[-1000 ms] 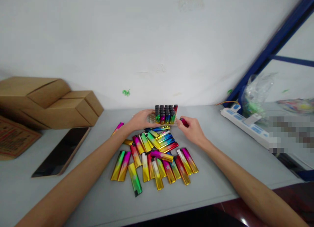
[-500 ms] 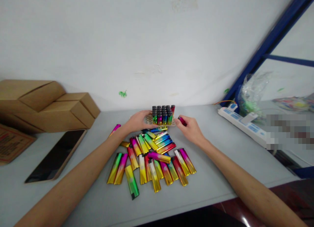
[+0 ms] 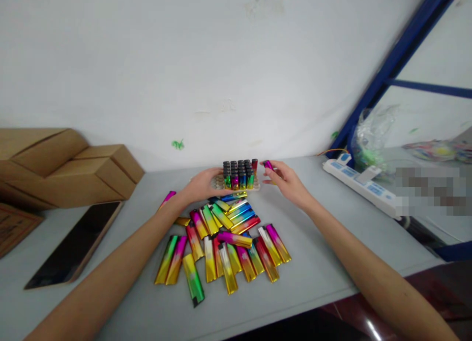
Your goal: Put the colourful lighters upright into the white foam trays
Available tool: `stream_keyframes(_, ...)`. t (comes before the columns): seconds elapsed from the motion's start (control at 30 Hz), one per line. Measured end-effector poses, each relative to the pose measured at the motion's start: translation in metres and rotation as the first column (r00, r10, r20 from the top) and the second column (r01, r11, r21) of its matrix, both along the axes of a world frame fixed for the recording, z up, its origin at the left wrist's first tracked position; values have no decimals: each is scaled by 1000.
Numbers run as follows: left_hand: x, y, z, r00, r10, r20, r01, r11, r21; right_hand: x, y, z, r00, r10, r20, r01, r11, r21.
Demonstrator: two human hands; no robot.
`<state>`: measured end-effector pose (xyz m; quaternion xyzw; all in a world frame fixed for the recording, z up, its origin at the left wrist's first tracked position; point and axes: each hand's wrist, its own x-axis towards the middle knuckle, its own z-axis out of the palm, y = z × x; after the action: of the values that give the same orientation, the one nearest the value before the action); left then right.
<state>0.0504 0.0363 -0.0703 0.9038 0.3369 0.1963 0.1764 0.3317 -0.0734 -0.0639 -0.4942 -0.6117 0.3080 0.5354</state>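
Note:
A holder tray [image 3: 219,181] with round holes stands near the wall, several black-topped lighters [image 3: 239,176] upright in its middle rows. A single red lighter [image 3: 254,164] stands at its back right. My left hand [image 3: 202,185] is closed around the tray's left end, thumb along the front. Just right of the tray, my right hand [image 3: 286,182] pinches a magenta lighter [image 3: 268,165], which is tilted and apart from the tray. Toward me lie many loose metallic lighters [image 3: 236,239], partly overlapping, in yellow, green, magenta, red and blue.
Cardboard boxes [image 3: 92,176] and a dark-screened phone or tablet [image 3: 75,245] lie on the left of the grey table [image 3: 313,262]. A white power strip [image 3: 359,186] with plugs runs along the right, beside a blue metal frame [image 3: 387,68] and a clear plastic bag [image 3: 370,139].
My right hand has raised the magenta lighter and turned it, so more of its body shows. My left hand still holds the tray. The view has shifted slightly.

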Motion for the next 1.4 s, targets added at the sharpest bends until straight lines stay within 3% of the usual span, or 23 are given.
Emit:
stream_keyframes(0.33, 1, 1, 2, 1000, -11, 5, 11, 1000, -9, 2, 41, 1, 996, -23, 85, 16, 996, 84)
stream_keyframes(0.53, 1, -2, 3, 1000, -7, 9, 7, 1000, -15, -1, 35, -3, 964, -76, 255, 28, 981, 190)
stream_keyframes(0.7, 1, -2, 3, 1000, 1, 13, 0, 1000, -23, -1, 37, -8, 976, -22, 215, -15, 986, 169)
stream_keyframes(0.9, 0, -1, 1, 1000, 1, 6, -1, 1000, -15, -6, 40, -9, 968, -121, 221, 82, 981, 175)
stream_keyframes(1.13, 1, -1, 2, 1000, 7, -11, -7, 1000, 14, -4, 39, -15, 974, -100, 202, 80, 991, 105)
stream_keyframes(1.3, 1, -1, 0, 1000, 9, -1, -9, 1000, -1, 6, 22, -5, 917, -83, 390, 78, 997, 30)
stream_keyframes(1.37, 1, -1, 0, 1000, 6, 0, -6, 1000, -7, 11, 10, 9, 840, 17, 542, 36, 996, -87)
stream_keyframes(1.4, 1, -1, 1, 1000, 6, -2, -6, 1000, -8, 13, 3, 18, 788, 145, 599, -34, 981, -193)
